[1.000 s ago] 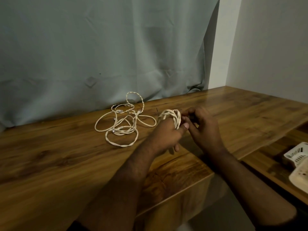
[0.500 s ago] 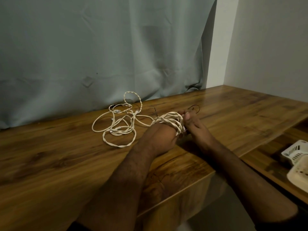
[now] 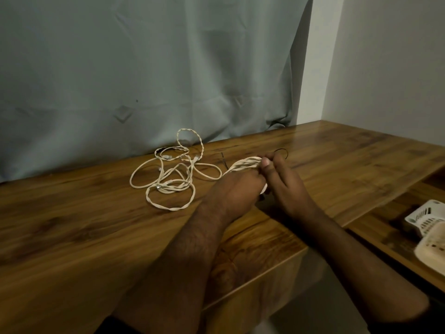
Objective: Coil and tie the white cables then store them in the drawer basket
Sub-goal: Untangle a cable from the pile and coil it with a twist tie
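Note:
A coiled white cable (image 3: 243, 163) lies low over the wooden table, gripped by my left hand (image 3: 234, 191). My right hand (image 3: 283, 179) touches the coil's right end and pinches a thin black tie (image 3: 284, 151) whose loop curls up behind the fingers. A second short piece of black tie (image 3: 224, 161) lies on the table just left of the coil. Loose white cables (image 3: 172, 174) lie tangled in loops further left, near the curtain. A white slotted drawer basket (image 3: 426, 216) shows at the right edge, on a lower wooden surface.
The wooden table (image 3: 72, 225) runs from the left to the right wall, with its front edge close under my forearms. A grey-blue curtain (image 3: 144, 68) hangs behind it. A cream object (image 3: 431, 249) lies against the basket.
Both hands have lowered the coil from upright to nearly flat on the table. The right hand has shifted to the coil's right end, with the black tie loop now showing behind it.

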{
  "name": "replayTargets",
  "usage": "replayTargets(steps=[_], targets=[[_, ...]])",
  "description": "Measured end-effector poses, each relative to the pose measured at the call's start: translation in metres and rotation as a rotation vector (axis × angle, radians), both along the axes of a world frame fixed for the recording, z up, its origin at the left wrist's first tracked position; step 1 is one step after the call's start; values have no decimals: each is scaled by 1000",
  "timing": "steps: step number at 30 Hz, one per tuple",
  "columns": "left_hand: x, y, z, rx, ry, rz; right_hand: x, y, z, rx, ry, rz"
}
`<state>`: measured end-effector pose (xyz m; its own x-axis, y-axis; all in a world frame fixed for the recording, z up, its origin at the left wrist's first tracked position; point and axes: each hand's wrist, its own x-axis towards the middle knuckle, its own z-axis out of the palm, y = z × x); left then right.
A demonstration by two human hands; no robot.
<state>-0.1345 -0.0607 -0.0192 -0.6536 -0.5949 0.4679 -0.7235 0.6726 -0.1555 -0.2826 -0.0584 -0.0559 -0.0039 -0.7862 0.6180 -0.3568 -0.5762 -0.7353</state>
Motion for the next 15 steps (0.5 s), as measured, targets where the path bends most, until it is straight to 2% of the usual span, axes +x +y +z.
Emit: replayTargets(steps=[6,11,15], targets=[[-1,-7,-7,-204,25,-97,-7,-10,0,88,-123,10],[3,-12,-14,-178,149,-57,-4,-10,1,90,-134,105],[1,-16,-22,-74,197,-72,-3,-5,1,173,-202,172]])
